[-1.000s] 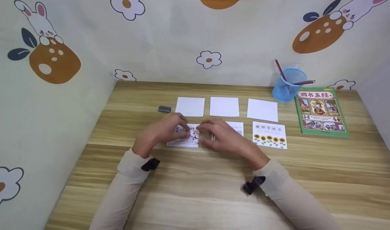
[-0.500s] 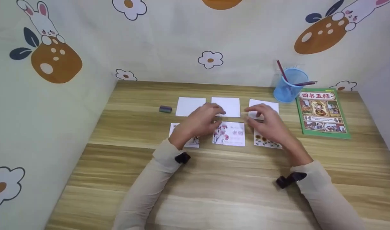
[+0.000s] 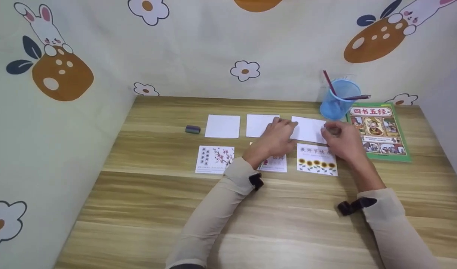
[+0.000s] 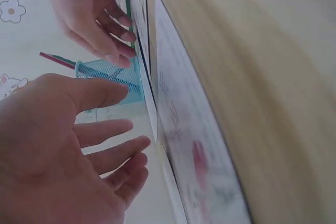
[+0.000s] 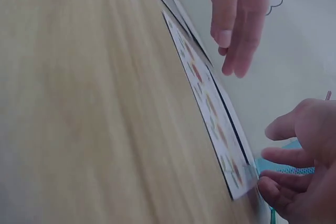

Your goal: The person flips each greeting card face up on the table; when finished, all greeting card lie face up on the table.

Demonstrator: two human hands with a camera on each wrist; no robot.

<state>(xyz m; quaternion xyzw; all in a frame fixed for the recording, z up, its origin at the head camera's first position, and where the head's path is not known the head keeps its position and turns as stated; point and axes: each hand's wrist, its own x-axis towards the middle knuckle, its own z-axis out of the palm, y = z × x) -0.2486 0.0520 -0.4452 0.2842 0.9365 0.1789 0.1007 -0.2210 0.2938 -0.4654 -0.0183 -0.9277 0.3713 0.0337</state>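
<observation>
In the head view my left hand hovers over the gap between the middle blank card and the right blank card. Its fingers are loosely spread in the left wrist view, holding nothing. At the right edge of the right blank card is my right hand, fingers bent and thumb apart; contact with the card is unclear. Below lies the sunflower card. My left wrist partly covers the pink-flower card. Farther left are a blossom card and the left blank card.
A small dark striped block lies left of the cards. At the back right stands a blue mesh cup with pencils, beside a green-bordered book. A patterned cloth hangs behind the wooden table.
Both hands have moved right, from the blossom card to the right blank card. The left blossom card is uncovered now. The cards show no clear shift of their own.
</observation>
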